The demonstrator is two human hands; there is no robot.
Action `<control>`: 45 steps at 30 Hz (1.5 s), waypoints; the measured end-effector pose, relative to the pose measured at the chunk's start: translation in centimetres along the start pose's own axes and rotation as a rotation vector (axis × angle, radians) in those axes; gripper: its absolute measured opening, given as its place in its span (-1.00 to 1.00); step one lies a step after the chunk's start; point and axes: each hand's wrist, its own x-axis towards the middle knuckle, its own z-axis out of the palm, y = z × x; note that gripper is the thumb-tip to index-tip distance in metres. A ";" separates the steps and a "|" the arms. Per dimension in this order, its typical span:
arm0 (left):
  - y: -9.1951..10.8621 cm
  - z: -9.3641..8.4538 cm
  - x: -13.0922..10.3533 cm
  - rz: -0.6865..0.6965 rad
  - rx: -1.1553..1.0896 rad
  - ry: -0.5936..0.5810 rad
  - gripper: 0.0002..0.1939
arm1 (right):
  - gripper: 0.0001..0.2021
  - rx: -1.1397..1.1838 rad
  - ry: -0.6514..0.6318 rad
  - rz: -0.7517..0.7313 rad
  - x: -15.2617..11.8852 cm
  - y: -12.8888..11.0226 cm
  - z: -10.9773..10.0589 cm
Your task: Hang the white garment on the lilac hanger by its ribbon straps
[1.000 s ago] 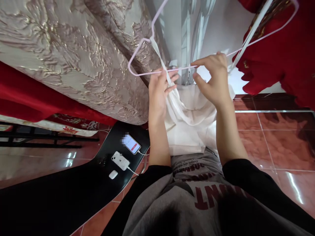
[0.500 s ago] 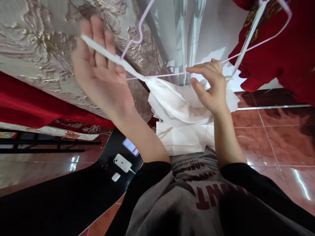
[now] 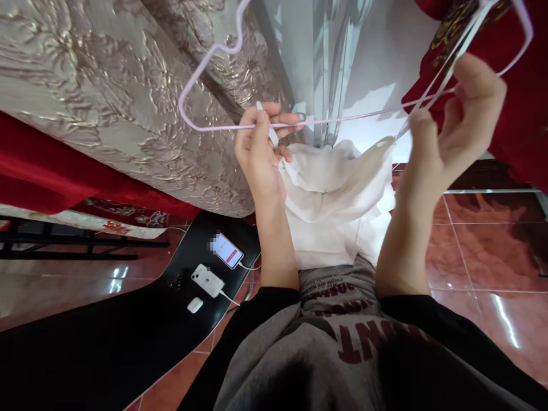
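Observation:
A pale pink hanger (image 3: 351,118) stretches across the upper middle. From its right part, by thin white straps (image 3: 440,74), hangs a white garment (image 3: 329,194) that drops in folds between my forearms. My left hand (image 3: 265,142) is closed around the hanger's bottom bar near its left end, with a white strap looped between its fingers. Near the hanger's right end, my right hand (image 3: 458,120) is at the straps, thumb and fingers apart; whether it grips them cannot be made out.
A black bench (image 3: 188,285) at lower left holds two phones (image 3: 208,279) with cables and a small white case (image 3: 195,305). Embossed curtain (image 3: 128,114) hangs on the left, red cloth (image 3: 522,114) on the right. A black rack stands at far left.
My left hand has moved right and down and closed at the hanger's bar; the strap that was stretched over its open fingers is now bunched. My right hand has moved right and up to the other straps.

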 end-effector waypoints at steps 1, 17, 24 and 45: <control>-0.1 0.1 -0.1 0.000 0.010 0.008 -0.76 | -0.63 -0.053 0.007 0.066 0.3 0.5 -0.6; -0.7 -0.9 0.5 0.018 -0.023 -0.034 -0.75 | -0.65 0.269 0.077 -0.364 8.1 6.1 -0.2; -0.6 -0.9 0.6 -0.015 -0.012 -0.017 -0.85 | -0.32 0.344 0.426 -0.380 3.9 8.1 -2.8; 4.0 -7.5 3.6 0.459 0.448 0.037 -0.77 | -0.71 -0.145 -0.210 0.057 0.3 2.8 1.9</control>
